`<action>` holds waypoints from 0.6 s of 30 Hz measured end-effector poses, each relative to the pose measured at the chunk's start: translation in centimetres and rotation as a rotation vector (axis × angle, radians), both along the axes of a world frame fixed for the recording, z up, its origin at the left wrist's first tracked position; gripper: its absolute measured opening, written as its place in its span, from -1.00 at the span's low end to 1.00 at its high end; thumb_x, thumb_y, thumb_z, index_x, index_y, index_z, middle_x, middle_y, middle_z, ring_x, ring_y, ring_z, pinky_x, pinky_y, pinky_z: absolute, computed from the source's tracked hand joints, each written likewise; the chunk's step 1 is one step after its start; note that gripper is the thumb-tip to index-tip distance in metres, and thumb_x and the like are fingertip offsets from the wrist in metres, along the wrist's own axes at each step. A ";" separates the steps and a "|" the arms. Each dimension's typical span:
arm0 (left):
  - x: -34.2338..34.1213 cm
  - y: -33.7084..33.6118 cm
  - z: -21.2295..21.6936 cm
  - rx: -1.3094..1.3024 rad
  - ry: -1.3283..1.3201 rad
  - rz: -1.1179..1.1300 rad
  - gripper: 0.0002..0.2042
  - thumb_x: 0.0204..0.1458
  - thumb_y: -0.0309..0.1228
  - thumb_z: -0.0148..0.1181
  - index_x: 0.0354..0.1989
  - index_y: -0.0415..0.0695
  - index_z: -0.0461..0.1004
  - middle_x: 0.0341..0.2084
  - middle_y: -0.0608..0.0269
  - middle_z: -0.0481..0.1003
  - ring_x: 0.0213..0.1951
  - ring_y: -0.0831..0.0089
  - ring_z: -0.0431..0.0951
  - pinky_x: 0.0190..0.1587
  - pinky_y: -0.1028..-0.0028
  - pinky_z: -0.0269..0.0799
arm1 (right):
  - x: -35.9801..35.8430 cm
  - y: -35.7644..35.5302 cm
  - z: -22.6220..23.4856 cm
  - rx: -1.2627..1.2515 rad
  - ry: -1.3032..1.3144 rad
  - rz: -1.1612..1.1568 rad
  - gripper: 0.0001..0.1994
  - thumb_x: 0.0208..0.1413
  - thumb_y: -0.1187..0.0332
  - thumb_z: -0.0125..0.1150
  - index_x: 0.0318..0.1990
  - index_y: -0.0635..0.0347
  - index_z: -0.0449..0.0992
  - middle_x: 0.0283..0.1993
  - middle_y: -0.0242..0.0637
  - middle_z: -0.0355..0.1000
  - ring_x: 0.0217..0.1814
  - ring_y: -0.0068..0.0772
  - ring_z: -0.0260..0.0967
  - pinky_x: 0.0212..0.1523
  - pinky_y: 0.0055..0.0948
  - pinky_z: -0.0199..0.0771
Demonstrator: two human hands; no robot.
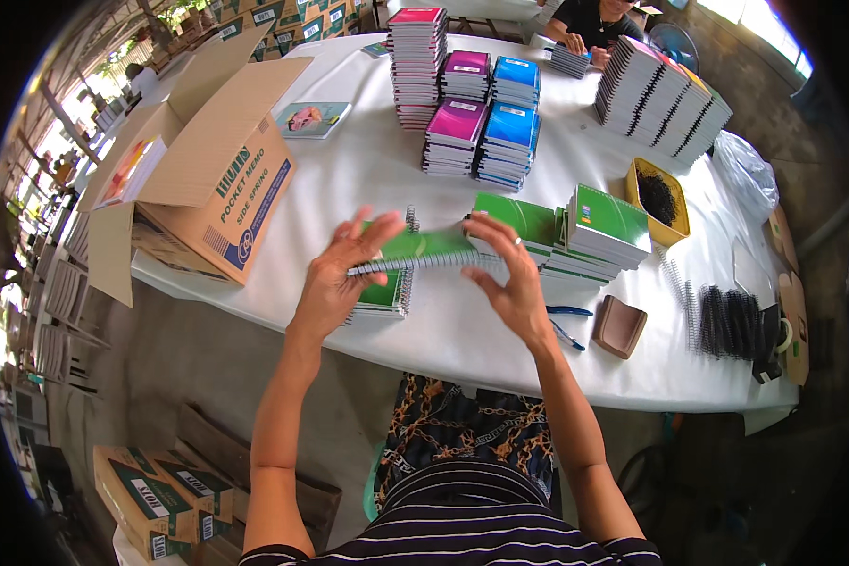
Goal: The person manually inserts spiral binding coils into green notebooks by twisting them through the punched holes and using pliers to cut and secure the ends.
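i see my left hand (335,274) and my right hand (509,274) lifted above the near edge of the white table (368,170), both clamped on one green spiral notebook (423,250) that hangs flat between them: the left fingers spread over its left end, the right fingers curl over its right end, and the wire coil runs along the edge facing me. just under the left hand a second green notebook (387,294) lies on the table, partly hidden by the held one. right behind my right hand sits a low pile of green notebooks (575,236), touching or nearly touching the held book, i cannot tell which. to the left an open cardboard box (208,179) stands tilted on the table corner. farther back are stacks of pink notebooks (457,127) and blue notebooks (511,127). on the right i pick out a yellow tray (640,198) of dark bits, a brown tray (619,326), a blue pen (566,311) and black binding coils (731,321). another person's hands (585,45) work at the far edge.
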State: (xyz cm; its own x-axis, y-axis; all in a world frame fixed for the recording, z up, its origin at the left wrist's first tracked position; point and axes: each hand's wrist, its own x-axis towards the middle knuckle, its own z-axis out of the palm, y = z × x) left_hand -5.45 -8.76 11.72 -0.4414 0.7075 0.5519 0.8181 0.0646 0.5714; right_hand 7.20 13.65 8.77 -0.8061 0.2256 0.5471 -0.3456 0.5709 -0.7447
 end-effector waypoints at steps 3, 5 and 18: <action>0.7 -0.3 -1.8 -0.206 0.299 0.357 -0.45 0.03 -0.28 0.25 0.26 0.04 0.36 0.21 0.25 0.40 0.31 0.05 0.25 0.24 0.12 0.27 | -2.5 2.0 -1.8 0.194 -0.025 -0.249 -0.50 -0.03 0.53 0.34 0.14 0.14 0.43 0.21 -0.09 0.33 0.25 -0.02 0.28 0.24 -0.18 0.28; 1.3 -0.1 -4.5 -0.397 0.348 0.473 -0.38 0.02 -0.17 0.24 0.32 0.08 0.28 0.23 0.18 0.37 0.31 -0.04 0.23 0.24 0.13 0.26 | -3.1 3.9 -3.1 0.465 -0.038 -0.409 -0.52 -0.01 0.48 0.34 0.13 0.18 0.43 0.21 -0.07 0.32 0.25 -0.01 0.27 0.25 -0.16 0.25; 6.8 3.7 -5.0 -0.105 0.010 0.146 -0.22 0.07 0.01 0.21 0.41 -0.09 0.11 0.43 -0.04 -0.01 0.43 -0.06 -0.02 0.39 0.06 -0.06 | -0.8 6.4 -6.6 0.868 -0.014 -0.435 -0.63 0.10 0.45 0.19 0.10 0.23 0.48 0.15 -0.16 0.46 0.20 -0.19 0.40 0.19 -0.23 0.38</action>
